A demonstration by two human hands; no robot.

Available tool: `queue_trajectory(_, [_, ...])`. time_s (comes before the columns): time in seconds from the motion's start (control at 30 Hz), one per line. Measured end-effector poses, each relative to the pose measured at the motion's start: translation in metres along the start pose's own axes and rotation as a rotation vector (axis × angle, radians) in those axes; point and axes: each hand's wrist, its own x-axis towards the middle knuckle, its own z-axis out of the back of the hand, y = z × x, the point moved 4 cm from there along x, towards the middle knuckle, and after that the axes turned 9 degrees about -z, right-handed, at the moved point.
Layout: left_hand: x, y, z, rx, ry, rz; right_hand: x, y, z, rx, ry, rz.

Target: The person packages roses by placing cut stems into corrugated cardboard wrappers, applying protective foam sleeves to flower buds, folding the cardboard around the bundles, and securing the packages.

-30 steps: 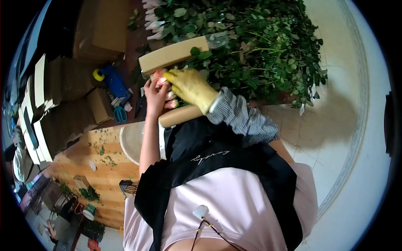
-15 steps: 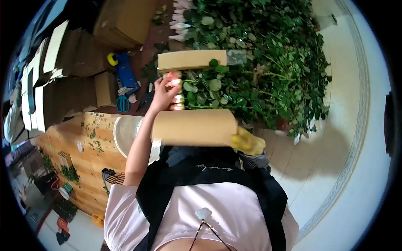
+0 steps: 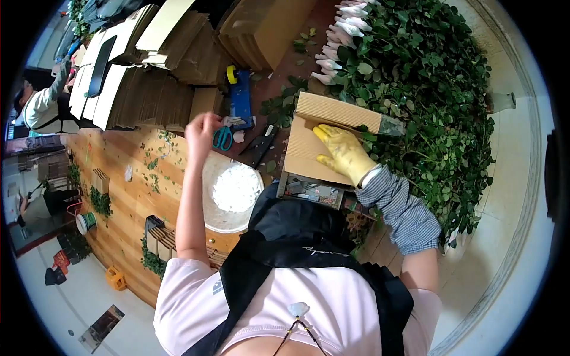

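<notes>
My right hand [image 3: 344, 152], in a yellow glove, lies with fingers spread on a corrugated cardboard sheet [image 3: 306, 157]. A raised cardboard flap [image 3: 338, 111] stands along the sheet's far side. Leafy stems [image 3: 415, 154] stick out to the right of it; the flower heads there are hidden by the cardboard. My bare left hand [image 3: 203, 132] is in the air to the left, its fingers bent and blurred, near teal-handled scissors [image 3: 222, 139]. I cannot make out whether anything is in it.
A round tub [image 3: 209, 207] with white pieces stands below the table's left edge. Cardboard stacks [image 3: 160, 98] and a blue tool with yellow tape [image 3: 240, 98] lie at the left. Sleeved flower heads [image 3: 350, 24] line the far pile. A person [image 3: 47, 104] is at far left.
The cardboard has come down over the pink flower heads, and my right hand now presses flat on it. My left hand has left the flower heads and moved left. The view has turned.
</notes>
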Motion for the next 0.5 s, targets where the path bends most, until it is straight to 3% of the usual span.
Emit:
queue_trajectory(0.07, [0.023,0.036,0.023,0.354,-0.135,-0.144,0.002,-0.007,0.002,0.108,0.094,0.055])
queue_trajectory(0.17, [0.043,0.099,0.014,0.789,0.043,-0.039,0.012,-0.026,0.013,0.344,0.360,0.062])
queue_trajectory(0.23, [0.036,0.078,0.005,0.900,0.030,-0.021,0.013,-0.036,0.024,0.812,0.620,-0.064])
queue_trajectory(0.3, [0.033,0.067,0.003,1.008,0.019,0.003,0.020,-0.041,0.027,0.773,0.670,0.037])
queue_trajectory(0.37, [0.029,0.072,0.005,0.971,-0.001,0.026,0.014,-0.039,0.024,0.737,0.682,-0.031])
queue_trajectory(0.5, [0.022,0.075,0.010,0.798,-0.042,-0.028,0.002,-0.016,0.011,0.149,0.315,0.082])
